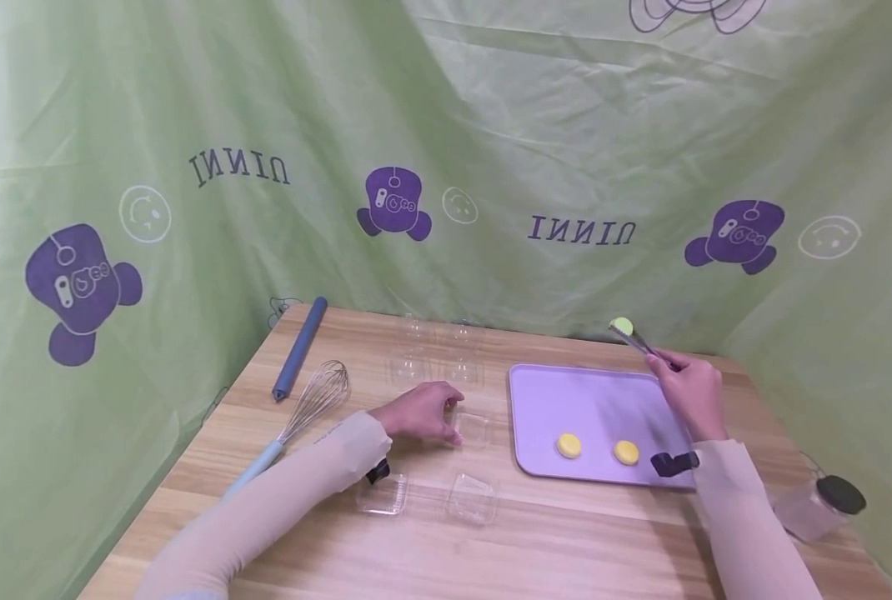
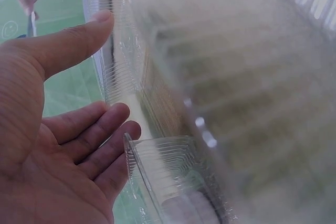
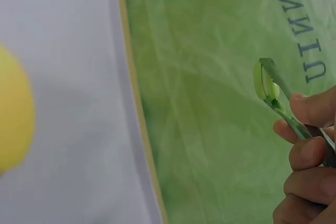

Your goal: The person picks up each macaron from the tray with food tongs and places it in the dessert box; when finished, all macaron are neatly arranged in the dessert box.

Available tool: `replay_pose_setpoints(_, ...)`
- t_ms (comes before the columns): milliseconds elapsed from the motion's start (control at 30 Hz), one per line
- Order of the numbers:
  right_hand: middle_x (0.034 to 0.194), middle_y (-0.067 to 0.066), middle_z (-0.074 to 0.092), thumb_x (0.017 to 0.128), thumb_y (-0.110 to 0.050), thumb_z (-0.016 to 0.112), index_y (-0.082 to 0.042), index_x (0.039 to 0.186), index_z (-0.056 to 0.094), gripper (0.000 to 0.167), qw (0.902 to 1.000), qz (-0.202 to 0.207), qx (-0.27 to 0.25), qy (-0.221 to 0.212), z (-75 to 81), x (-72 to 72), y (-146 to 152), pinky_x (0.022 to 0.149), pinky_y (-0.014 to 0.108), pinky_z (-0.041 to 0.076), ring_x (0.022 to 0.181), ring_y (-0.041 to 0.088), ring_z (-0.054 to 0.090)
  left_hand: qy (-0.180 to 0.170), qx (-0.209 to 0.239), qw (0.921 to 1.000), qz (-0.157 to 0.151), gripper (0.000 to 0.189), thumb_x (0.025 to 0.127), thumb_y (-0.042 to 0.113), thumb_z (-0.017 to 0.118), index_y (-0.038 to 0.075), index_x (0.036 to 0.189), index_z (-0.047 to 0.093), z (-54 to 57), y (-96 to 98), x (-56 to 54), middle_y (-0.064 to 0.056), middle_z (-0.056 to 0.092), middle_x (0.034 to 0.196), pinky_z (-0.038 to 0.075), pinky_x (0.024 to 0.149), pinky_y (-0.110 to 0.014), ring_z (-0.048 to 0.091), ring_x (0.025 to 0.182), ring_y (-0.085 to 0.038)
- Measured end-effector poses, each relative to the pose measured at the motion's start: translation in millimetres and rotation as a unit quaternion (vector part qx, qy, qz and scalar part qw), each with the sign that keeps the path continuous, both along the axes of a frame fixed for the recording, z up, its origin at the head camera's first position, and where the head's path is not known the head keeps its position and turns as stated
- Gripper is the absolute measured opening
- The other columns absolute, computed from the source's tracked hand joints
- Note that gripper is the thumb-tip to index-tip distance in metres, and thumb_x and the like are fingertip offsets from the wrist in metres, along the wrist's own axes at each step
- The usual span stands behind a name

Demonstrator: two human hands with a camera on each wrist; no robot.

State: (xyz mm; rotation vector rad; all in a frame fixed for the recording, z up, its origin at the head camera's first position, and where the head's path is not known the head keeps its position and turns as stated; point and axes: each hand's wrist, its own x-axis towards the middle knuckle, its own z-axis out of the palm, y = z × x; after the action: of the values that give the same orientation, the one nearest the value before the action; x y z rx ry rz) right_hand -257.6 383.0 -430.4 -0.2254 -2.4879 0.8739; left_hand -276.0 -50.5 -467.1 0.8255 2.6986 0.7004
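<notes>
My right hand (image 1: 692, 393) holds metal tongs (image 1: 643, 346) above the back right of the purple tray (image 1: 573, 400). A light green macaron (image 1: 622, 326) is clamped between the tong tips, seen edge-on in the right wrist view. Two yellow macarons, one on the left (image 1: 568, 446) and one on the right (image 1: 626, 452), lie near the tray's front edge. Left of the tray, my left hand (image 1: 423, 412) spreads thumb and fingers apart at a small clear plastic box (image 1: 473, 430). In the left wrist view its fingertips come right at the ribbed clear walls.
Two more clear boxes, one in front (image 1: 471, 500) and one by the left wrist (image 1: 389, 496), stand nearer. Clear domed pieces (image 1: 461, 369) stand at the back. A whisk (image 1: 318, 400) and blue rolling pin (image 1: 299, 350) lie left; a black-lidded jar (image 1: 814, 508) is at the right edge.
</notes>
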Motion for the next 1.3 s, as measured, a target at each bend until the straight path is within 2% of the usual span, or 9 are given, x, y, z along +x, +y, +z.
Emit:
replay_pose_setpoints(200,0.098,0.023,0.077,0.095,-0.039,0.070,-0.008,0.120,0.074,0.041,0.9992,0.037,-0.016,0.008,11.7,-0.9,-22,0.052,0.020,0.044,0.062,-0.001,0.052,-0.002,0.003,1.0000,-0.001,0.084,0.070,0.038,0.091,0.006,0.140,0.057,-0.6,0.0,-0.6,-0.006,0.066,0.130,0.051,0.110,-0.040,0.061,0.119,-0.021)
replay_pose_setpoints(433,0.087,0.017,0.078,0.094,-0.031,0.072,-0.006,0.114,0.077,0.032,0.9899,0.141,0.012,0.012,9.8,2.9,-58,0.048,0.022,0.044,0.059,0.003,0.052,-0.002,0.001,1.0000,-0.004,0.084,0.071,0.040,0.090,0.007,0.140,0.057,-3.3,-0.4,-2.6,-0.006,0.065,0.131,0.051,0.110,-0.040,0.061,0.119,-0.021)
replay_pose_setpoints(567,0.087,0.014,0.079,0.093,-0.027,0.075,-0.006,0.109,0.079,0.027,0.9794,0.196,0.039,0.027,9.5,6.2,-82,0.048,0.022,0.045,0.058,0.003,0.054,0.003,0.002,1.0000,-0.004,0.083,0.071,0.039,0.090,0.006,0.140,0.057,-3.2,-1.4,-3.7,-0.005,0.066,0.129,0.052,0.108,-0.039,0.062,0.117,-0.021)
replay_pose_setpoints(667,0.085,0.011,0.079,0.090,-0.021,0.076,-0.006,0.107,0.080,0.023,0.9704,0.238,0.038,0.020,9.4,10.0,-99,0.046,0.022,0.044,0.056,0.004,0.053,0.005,0.003,1.0000,-0.008,0.083,0.071,0.038,0.090,0.006,0.140,0.058,-2.5,-1.3,-4.6,-0.006,0.066,0.128,0.052,0.108,-0.039,0.062,0.116,-0.021)
replay_pose_setpoints(800,0.068,0.004,0.069,0.090,-0.021,0.076,-0.009,0.109,0.080,0.023,0.9549,0.291,0.047,-0.034,5.8,14.7,-120,0.046,0.022,0.040,0.052,0.004,0.045,0.007,-0.001,0.9999,-0.014,0.083,0.071,0.038,0.091,0.004,0.139,0.057,-0.6,-0.8,-5.1,-0.007,0.066,0.129,0.052,0.110,-0.040,0.062,0.118,-0.022)
replay_pose_setpoints(900,0.063,-0.003,0.064,0.089,-0.022,0.076,-0.011,0.109,0.080,0.023,0.9382,0.331,0.069,-0.073,-0.6,15.7,-135,0.046,0.020,0.038,0.051,0.002,0.042,0.007,-0.003,0.9999,-0.016,0.083,0.071,0.038,0.091,0.003,0.139,0.057,1.1,-0.7,-4.5,-0.009,0.066,0.131,0.051,0.111,-0.041,0.062,0.120,-0.024)
replay_pose_setpoints(1000,0.064,-0.007,0.067,0.088,-0.022,0.076,-0.013,0.105,0.081,0.020,0.9213,0.365,0.104,-0.083,-8.5,15.2,-148,0.048,0.018,0.036,0.051,-0.001,0.041,0.002,-0.003,0.9999,-0.014,0.084,0.071,0.037,0.091,0.003,0.140,0.057,2.2,-0.8,-3.6,-0.010,0.065,0.132,0.051,0.112,-0.042,0.061,0.121,-0.025)
replay_pose_setpoints(1133,0.067,-0.010,0.070,0.087,-0.022,0.076,-0.015,0.100,0.083,0.016,0.9075,0.384,0.154,-0.072,-17.0,13.6,-160,0.050,0.017,0.035,0.051,-0.002,0.039,0.003,-0.004,0.9999,-0.012,0.084,0.071,0.036,0.091,0.003,0.140,0.056,2.5,-0.6,-2.8,-0.009,0.066,0.132,0.051,0.111,-0.041,0.062,0.120,-0.024)
replay_pose_setpoints(1300,0.072,-0.009,0.072,0.087,-0.021,0.076,-0.017,0.099,0.083,0.015,0.9050,0.378,0.179,-0.079,-22.9,13.2,-168,0.051,0.019,0.035,0.051,0.001,0.039,0.018,-0.010,0.9997,-0.014,0.083,0.070,0.038,0.091,0.004,0.139,0.058,0.5,0.4,-2.9,-0.007,0.067,0.129,0.052,0.109,-0.039,0.062,0.119,-0.022)
